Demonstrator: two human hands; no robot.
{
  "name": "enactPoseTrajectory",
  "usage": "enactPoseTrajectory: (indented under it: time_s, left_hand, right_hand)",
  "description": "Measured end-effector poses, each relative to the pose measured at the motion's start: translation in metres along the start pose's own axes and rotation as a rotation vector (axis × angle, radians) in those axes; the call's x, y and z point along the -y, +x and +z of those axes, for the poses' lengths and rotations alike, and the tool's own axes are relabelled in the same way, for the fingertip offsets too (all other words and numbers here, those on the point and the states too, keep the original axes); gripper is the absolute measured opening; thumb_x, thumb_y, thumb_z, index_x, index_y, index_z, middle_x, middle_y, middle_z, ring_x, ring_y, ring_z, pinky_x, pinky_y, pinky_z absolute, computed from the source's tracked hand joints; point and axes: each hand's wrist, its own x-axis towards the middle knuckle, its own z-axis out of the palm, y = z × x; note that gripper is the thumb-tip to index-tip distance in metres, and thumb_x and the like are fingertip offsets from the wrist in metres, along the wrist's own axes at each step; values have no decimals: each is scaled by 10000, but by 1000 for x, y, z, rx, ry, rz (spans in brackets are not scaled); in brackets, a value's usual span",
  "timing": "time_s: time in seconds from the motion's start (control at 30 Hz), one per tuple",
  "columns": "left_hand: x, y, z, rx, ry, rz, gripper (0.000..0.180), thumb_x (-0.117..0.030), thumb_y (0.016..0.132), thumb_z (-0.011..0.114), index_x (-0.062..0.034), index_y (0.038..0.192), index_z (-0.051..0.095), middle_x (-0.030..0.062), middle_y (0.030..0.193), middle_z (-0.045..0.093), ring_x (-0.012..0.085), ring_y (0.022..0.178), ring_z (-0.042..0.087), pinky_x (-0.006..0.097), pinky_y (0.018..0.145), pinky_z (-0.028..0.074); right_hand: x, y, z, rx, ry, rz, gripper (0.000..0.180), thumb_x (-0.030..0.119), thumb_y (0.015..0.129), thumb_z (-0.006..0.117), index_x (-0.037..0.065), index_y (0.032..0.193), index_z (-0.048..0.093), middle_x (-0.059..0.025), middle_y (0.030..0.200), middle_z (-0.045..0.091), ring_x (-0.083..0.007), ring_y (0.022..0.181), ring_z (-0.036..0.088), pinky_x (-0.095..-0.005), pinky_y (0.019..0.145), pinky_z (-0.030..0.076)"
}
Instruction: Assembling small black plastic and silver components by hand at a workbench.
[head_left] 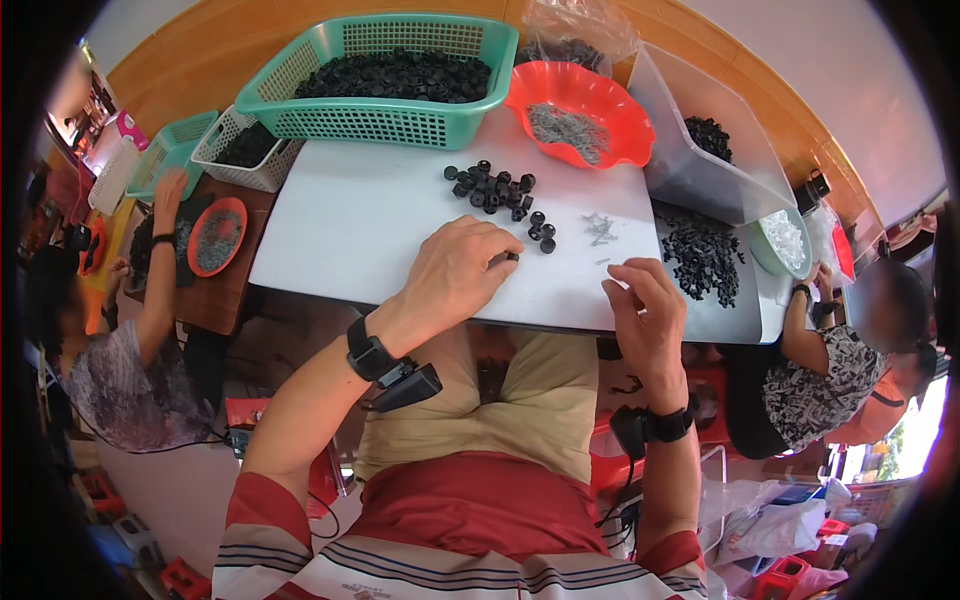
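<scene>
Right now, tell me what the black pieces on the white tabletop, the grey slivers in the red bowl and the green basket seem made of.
Black pieces: probably moulded plastic or rubber, slightly shiny; small highlights show.
Grey slivers: likely metal, dull silver, judging by colour and thin shape; too small to be sure.
Green basket: apparently plastic, semi-gloss, with even colour and lattice walls.

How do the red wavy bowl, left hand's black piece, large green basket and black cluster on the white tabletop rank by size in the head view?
Large green basket
Red wavy bowl
Black cluster
Black piece, partly hidden by the left hand
</scene>
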Motion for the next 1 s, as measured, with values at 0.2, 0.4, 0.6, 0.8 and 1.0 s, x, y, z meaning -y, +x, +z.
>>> enactPoseTrajectory:
  time_s: [0.2,0.4,0.6,0.8,1.0]
  left_hand:
    - [-2,-2,-1,9,-23,-17,163,-135,824,745,-54,964,723,79,931,726,274,889,644,394,807,522]
    - [-2,-3,-2,-18,-120,-16,165,-128,812,758,-51,953,720,82,921,725,270,856,653,385,790,523]
    - [1,-4,-1,-15,-112,30,169,-124,820,752,-51,971,724,79,915,722,272,859,655,385,792,522]
    - [4,-6,0,-22,-106,88,174,-125,848,731,-60,1010,736,78,953,708,285,875,651,393,807,521]
    - [-1,-6,-3,14,-147,92,156,-85,881,709,-56,1033,736,80,1009,686,260,912,659,361,808,530]
  right_hand:
    - [-11,23,3,173,-343,-171,130,35,843,695,51,972,688,-70,1008,687,-301,857,675,-411,697,535]
    - [-19,34,3,310,-424,-195,126,52,869,637,57,979,698,-75,968,687,-300,867,655,-421,714,529]
    - [-13,41,0,426,-478,-198,180,27,876,599,49,1031,689,-120,949,661,-319,868,646,-425,743,525]
    - [9,30,5,276,-154,-206,203,-60,863,616,10,1047,661,-139,949,643,-347,832,644,-397,707,521]
    - [11,10,18,185,204,102,118,-45,918,645,-11,1030,667,-105,931,681,-200,820,673,-320,728,528]
